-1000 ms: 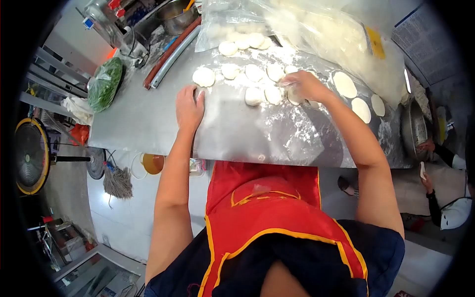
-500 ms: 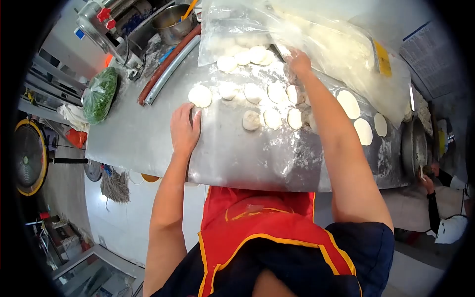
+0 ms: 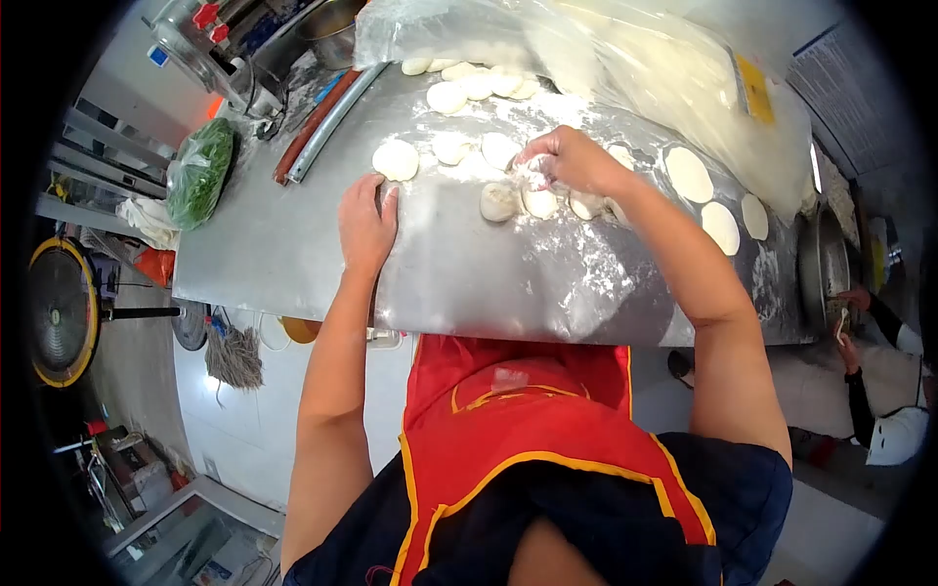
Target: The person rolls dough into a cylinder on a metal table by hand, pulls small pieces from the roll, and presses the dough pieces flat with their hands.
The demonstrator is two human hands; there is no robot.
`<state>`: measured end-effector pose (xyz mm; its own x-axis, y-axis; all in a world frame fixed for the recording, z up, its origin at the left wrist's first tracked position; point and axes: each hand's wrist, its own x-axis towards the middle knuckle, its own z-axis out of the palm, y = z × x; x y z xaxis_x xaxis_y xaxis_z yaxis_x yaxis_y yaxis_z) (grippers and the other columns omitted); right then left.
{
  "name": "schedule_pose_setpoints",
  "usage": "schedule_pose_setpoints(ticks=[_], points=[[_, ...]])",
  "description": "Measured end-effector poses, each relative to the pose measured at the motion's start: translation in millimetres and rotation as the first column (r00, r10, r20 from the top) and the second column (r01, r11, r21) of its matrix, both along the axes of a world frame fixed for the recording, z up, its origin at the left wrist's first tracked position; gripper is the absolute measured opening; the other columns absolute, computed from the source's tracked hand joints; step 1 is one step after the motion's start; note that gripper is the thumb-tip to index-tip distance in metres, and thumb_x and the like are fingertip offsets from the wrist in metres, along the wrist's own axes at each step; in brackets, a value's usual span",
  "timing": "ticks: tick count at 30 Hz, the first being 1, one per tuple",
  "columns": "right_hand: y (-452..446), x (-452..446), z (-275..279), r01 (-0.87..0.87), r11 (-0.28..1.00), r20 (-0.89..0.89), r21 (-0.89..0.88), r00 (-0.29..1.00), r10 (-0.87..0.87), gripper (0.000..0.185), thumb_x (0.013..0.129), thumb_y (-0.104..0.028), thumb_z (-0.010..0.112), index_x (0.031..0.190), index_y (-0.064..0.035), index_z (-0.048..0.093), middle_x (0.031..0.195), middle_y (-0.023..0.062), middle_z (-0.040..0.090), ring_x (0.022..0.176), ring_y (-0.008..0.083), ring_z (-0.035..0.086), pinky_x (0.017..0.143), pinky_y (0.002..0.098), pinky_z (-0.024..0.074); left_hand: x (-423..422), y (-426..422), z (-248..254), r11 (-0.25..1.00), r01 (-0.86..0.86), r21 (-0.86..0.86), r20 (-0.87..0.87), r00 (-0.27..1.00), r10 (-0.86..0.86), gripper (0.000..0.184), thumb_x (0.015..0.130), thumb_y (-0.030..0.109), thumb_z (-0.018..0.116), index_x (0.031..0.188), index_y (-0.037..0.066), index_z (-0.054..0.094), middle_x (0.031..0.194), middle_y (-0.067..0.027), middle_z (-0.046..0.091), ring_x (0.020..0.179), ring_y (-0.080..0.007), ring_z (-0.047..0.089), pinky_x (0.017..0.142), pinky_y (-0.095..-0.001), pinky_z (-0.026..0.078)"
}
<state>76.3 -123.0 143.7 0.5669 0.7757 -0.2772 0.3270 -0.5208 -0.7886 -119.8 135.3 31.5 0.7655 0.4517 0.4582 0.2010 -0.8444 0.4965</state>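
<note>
My left hand [image 3: 367,223] rests on the metal table, fingers stretched out, its fingertips right by a round white dough piece [image 3: 396,159]. My right hand [image 3: 576,161] reaches in from the right over the floured row, its fingers curled round a dough piece [image 3: 534,174] that they partly hide. Left of it in the same row lie another dough round [image 3: 500,150] and one more [image 3: 451,147]. Nearer to me sit several dough pieces, among them a flour-dusted one [image 3: 498,202]. Flatter dough discs [image 3: 689,175] lie to the right.
A clear plastic sheet [image 3: 625,68] lies at the back, by more dough pieces [image 3: 476,86]. At left are a red-brown rod [image 3: 318,127], a metal rod [image 3: 337,125] and a bag of greens [image 3: 200,176]. Another person's hands [image 3: 848,337] show at far right, near a metal pan [image 3: 826,254].
My right hand has let go of the plastic sheet's edge and come back toward me, down onto the dough row. More dough at the back is uncovered. My left hand stays by its dough piece.
</note>
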Motion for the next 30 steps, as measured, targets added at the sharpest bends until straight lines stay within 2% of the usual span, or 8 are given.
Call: schedule_pose_setpoints(ticks=[4,8,11,15,17,21,27,30], points=[[-59.9,28.0,-25.7,-0.238,0.971,0.648,0.001,0.74,0.18,0.035,0.078,0.007,0.053,0.105,-0.0053,0.071,0.085,0.0193,0.069,0.075,0.0245,0.069,0.069,0.0344,0.0528,-2.6,1.8,-1.8,1.0,0.012,0.005,0.016,1.0,-0.012,0.028,0.089,0.021,0.063,0.11,0.004,0.06,0.114,-0.015,0.061,0.108,-0.034,0.055,0.094,-0.0423,0.043],[-93.1,10.7,11.2,0.342,0.913,0.317,-0.222,0.911,-0.264,0.033,0.082,0.004,0.057,0.109,-0.0058,0.071,0.095,0.0159,0.071,0.08,0.026,0.067,0.075,0.0344,0.0528,-0.3,2.3,-4.5,0.999,0.012,-0.037,0.007,1.0,-0.012,0.028,0.089,0.022,0.063,0.11,0.003,0.06,0.113,-0.0155,0.061,0.107,-0.0343,0.056,0.094,-0.0424,0.043],[-104.2,-4.0,-16.1,0.242,0.97,0.605,0.02,0.769,-0.205,0.026,0.083,-0.005,0.058,0.105,-0.0065,0.072,0.086,0.021,0.069,0.081,0.0308,0.068,0.075,0.0406,0.0527,-0.5,0.6,-1.5,0.999,0.025,-0.043,0.039,0.999,-0.023,0.031,0.089,0.022,0.062,0.112,0.001,0.059,0.113,-0.0173,0.061,0.106,-0.0362,0.056,0.093,-0.043,0.043],[-139.4,46.3,-90.3,0.262,0.947,0.872,0.186,0.4,-0.282,0.049,0.088,-0.015,0.061,0.132,0.0013,0.05,0.13,0.022,0.055,0.103,0.0355,0.063,0.093,0.0412,0.0483,-0.6,-8.1,7.7,0.997,0.071,0.028,0.14,0.987,-0.074,0.044,0.087,0.023,0.065,0.121,-0.002,0.054,0.124,-0.0231,0.056,0.117,-0.0395,0.051,0.101,-0.0444,0.04],[-105.8,22.9,-71.3,0.568,0.803,0.164,0.179,0.788,-0.594,0.06,0.09,-0.032,0.06,0.138,0.0006,0.043,0.144,0.02,0.042,0.128,0.0379,0.043,0.11,0.0427,0.0321,16.7,-37.5,15.2,0.983,0.145,0.108,0.193,0.967,-0.164,0.049,0.086,0.022,0.067,0.124,-0.002,0.052,0.132,-0.025,0.051,0.123,-0.0415,0.047,0.105,-0.0458,0.037],[-50.9,-36.9,-77.7,0.336,0.933,0.758,-0.127,0.64,-0.127,0.067,0.089,-0.046,0.058,0.14,-0.0037,0.043,0.146,0.0189,0.04,0.134,0.0411,0.035,0.112,0.049,0.026,86.1,-79.5,25.7,0.99,0.101,0.096,0.077,0.991,-0.109,0.054,0.089,0.036,0.062,0.131,0.003,0.052,0.138,-0.024,0.047,0.131,-0.0417,0.039,0.11,-0.0482,0.029],[-118.8,-54.2,-77.4,0.092,0.955,0.718,-0.282,0.681,0.147,0.065,0.086,-0.046,0.061,0.14,-0.0136,0.047,0.149,0.0168,0.036,0.138,0.0446,0.026,0.113,0.0541,0.0226,102.2,-112.9,20.7,0.947,0.292,0.131,-0.274,0.929,-0.248,0.066,0.084,0.054,0.061,0.135,0.014,0.051,0.134,-0.0251,0.048,0.132,-0.04,0.036,0.111,-0.0566,0.019],[-114.8,-1.4,-100.3,0.32,0.917,0.762,0.237,0.525,-0.38,0.058,0.086,-0.043,0.063,0.138,-0.0205,0.051,0.149,0.016,0.036,0.138,0.0415,0.028,0.113,0.0529,0.0237,66.2,-144.5,36.0,0.855,0.485,0.182,-0.298,0.856,-0.422,0.07,0.08,0.054,0.064,0.136,0.014,0.051,0.135,-0.0253,0.047,0.134,-0.0366,0.035,0.112,-0.0581,0.017]])
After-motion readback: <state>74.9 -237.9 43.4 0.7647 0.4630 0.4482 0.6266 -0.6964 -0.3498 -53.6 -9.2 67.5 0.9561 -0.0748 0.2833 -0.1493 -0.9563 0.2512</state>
